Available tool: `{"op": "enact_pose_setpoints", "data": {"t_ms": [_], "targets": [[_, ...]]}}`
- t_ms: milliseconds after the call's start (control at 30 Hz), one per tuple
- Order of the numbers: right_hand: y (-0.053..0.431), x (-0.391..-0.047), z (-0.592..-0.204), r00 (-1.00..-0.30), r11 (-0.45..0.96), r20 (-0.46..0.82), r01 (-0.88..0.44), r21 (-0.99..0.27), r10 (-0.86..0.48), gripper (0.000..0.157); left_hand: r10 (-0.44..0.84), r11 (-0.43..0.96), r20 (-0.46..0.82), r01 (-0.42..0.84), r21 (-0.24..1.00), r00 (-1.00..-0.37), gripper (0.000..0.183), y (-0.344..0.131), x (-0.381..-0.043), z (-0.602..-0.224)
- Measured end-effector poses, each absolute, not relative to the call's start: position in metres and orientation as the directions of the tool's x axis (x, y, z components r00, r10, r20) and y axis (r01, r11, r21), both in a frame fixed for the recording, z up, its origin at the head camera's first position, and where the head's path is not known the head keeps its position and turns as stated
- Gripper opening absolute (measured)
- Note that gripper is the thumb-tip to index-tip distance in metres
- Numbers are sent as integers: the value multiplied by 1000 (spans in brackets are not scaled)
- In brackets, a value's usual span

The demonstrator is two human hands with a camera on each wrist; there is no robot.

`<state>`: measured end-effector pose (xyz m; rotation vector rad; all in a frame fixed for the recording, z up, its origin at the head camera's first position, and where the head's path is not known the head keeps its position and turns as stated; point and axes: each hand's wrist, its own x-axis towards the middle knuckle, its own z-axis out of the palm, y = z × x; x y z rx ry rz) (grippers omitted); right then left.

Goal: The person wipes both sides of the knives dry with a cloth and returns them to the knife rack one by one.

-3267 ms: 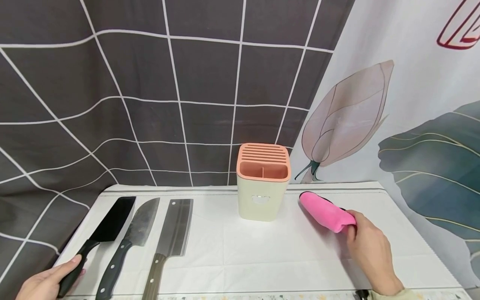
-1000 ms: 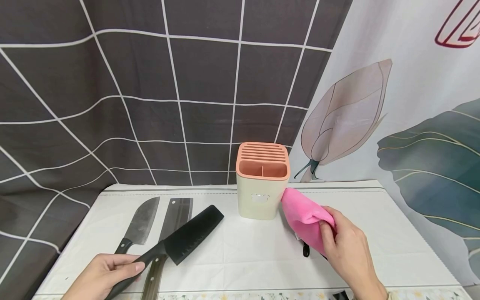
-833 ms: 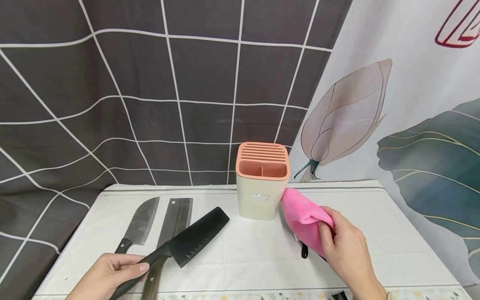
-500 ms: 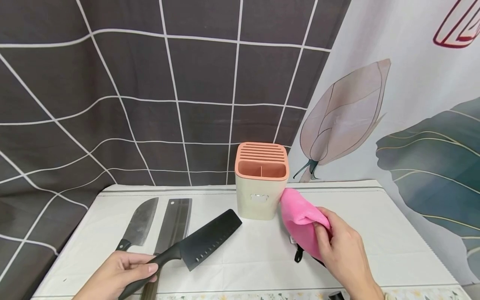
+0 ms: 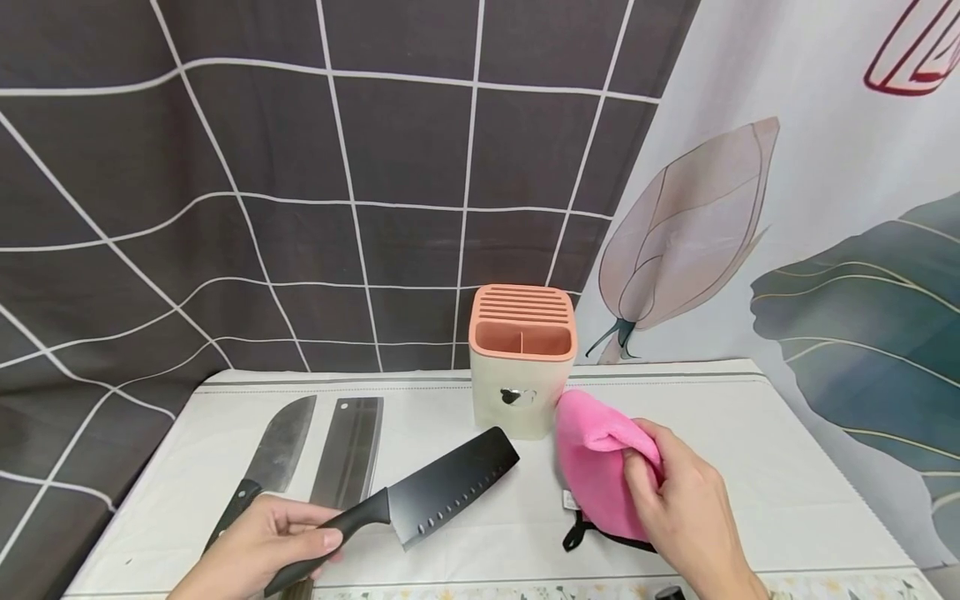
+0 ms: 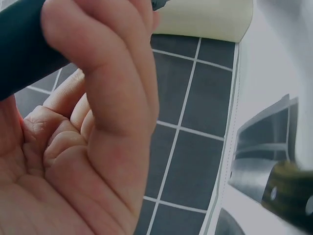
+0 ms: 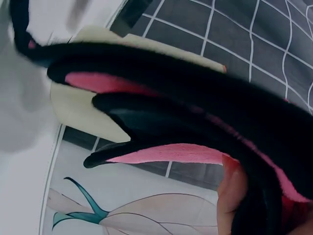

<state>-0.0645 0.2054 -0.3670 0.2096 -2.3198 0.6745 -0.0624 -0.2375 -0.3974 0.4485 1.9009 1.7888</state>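
Note:
My left hand grips the handle of a black kitchen knife, its blade pointing right and away with a row of dimples near the lower edge. In the left wrist view, fingers curl round the dark handle. The blade tip overlaps the table just in front of a cream knife holder with an orange slotted top. Right of the holder, my right hand pinches a folded pink cloth between thumb and fingers. Black edging, a black loop and a white tag show at its lower side; the right wrist view shows its black-edged layers.
Two more knives lie on the white table cover at the left: a curved-blade knife with a black handle and a cleaver with a wooden handle. A dark grid-patterned curtain hangs behind.
My left hand has carried the black knife from the far left rightward, to in front of the holder. My right hand has brought the pink cloth leftward, beside the holder, and its black loop now shows.

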Motion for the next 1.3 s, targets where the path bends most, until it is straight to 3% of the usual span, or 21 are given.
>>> {"op": "enact_pose_setpoints", "data": {"t_ms": [300,667,867,1100,1300], "targets": [[202,-63,-365,-700,838,714,-383,-389,11,32,541,136,-134,-71,988,-830,29,-227,-64,-400],[194,-63,-358,-633,811,773,-471,-346,-38,33,552,100,-71,-18,995,-831,27,-211,-66,-403],[186,-68,-357,-494,778,861,-586,-225,-123,36,542,71,-115,-91,993,-833,31,-202,-67,-405],[175,-73,-359,-452,743,873,-646,-176,-186,33,532,13,-92,-101,995,-841,28,-194,-69,-410],[163,-80,-361,-349,667,900,-739,-92,-263,30,522,-10,-123,-150,989,-844,30,-187,-70,-413]]}}
